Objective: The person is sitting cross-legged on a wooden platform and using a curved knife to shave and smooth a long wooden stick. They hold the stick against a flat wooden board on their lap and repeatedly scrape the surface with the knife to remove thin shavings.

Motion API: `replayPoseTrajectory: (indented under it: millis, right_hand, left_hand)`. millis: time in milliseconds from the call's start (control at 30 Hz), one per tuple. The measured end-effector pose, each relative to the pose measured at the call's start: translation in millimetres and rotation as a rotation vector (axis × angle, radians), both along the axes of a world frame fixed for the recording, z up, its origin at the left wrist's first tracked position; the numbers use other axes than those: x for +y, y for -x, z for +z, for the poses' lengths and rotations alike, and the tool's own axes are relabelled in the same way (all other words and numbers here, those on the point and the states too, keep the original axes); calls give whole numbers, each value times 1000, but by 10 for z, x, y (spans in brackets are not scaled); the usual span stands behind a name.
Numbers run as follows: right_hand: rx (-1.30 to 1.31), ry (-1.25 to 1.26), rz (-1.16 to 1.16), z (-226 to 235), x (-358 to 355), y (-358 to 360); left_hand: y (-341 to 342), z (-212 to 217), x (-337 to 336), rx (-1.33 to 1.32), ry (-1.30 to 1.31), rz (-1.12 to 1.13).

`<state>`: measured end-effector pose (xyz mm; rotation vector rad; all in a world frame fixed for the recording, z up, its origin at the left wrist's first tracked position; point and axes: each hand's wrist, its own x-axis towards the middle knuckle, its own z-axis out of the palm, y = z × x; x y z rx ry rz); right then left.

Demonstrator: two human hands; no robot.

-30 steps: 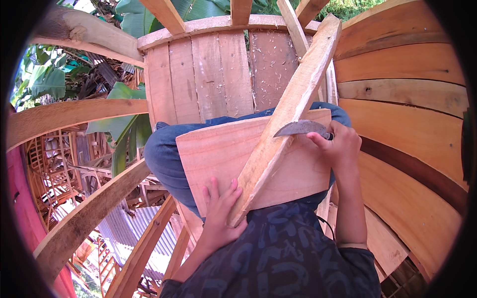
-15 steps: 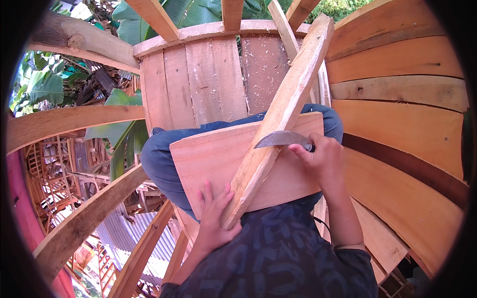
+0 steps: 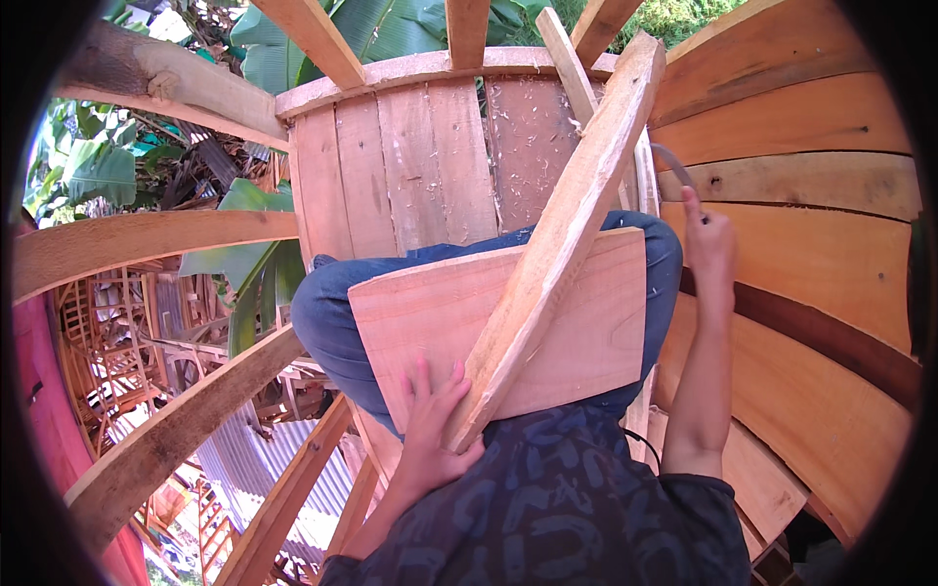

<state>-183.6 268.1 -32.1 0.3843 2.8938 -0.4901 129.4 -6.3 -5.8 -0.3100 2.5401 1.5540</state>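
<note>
A long, rough piece of timber (image 3: 562, 239) slants across my lap, its far end raised toward the upper right. Under it, a flat wooden board (image 3: 586, 332) rests on my thighs. My left hand (image 3: 433, 420) grips the timber's near end between thumb and fingers, its fingertips touching the board. Out to the right of the timber, my right hand (image 3: 710, 239) is closed round the handle of a curved knife (image 3: 674, 166). The blade points up and away from me, apart from the timber; the handle is mostly hidden in my fist.
Slatted planks (image 3: 415, 166) scattered with wood shavings lie ahead of my knees. A wall of wide boards (image 3: 782, 264) rises on the right. Wooden beams (image 3: 186, 430) fan out on the left, with corrugated metal sheets (image 3: 283, 479) below and banana leaves (image 3: 381, 39) beyond.
My right hand has lifted the curved knife off the timber and swung it up, outward to the right. My left hand still holds the timber's near end.
</note>
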Motion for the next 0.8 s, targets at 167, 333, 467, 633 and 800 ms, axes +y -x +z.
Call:
replayPoseTrajectory:
  millis: [167, 333, 467, 633, 800]
  right_hand:
    - [158, 55, 151, 354, 149, -273]
    - [96, 19, 572, 251, -549, -1005]
    - [110, 25, 552, 125, -628, -759]
    - [116, -5, 184, -67, -141, -164]
    - [125, 76, 92, 196, 236, -179]
  left_hand:
    - [-8, -35, -13, -15, 0, 0]
    - [46, -25, -4, -70, 28, -20]
    - [40, 11, 19, -73, 26, 14]
    - [61, 2, 35, -52, 29, 5]
    - [27, -44, -4, -55, 19, 1]
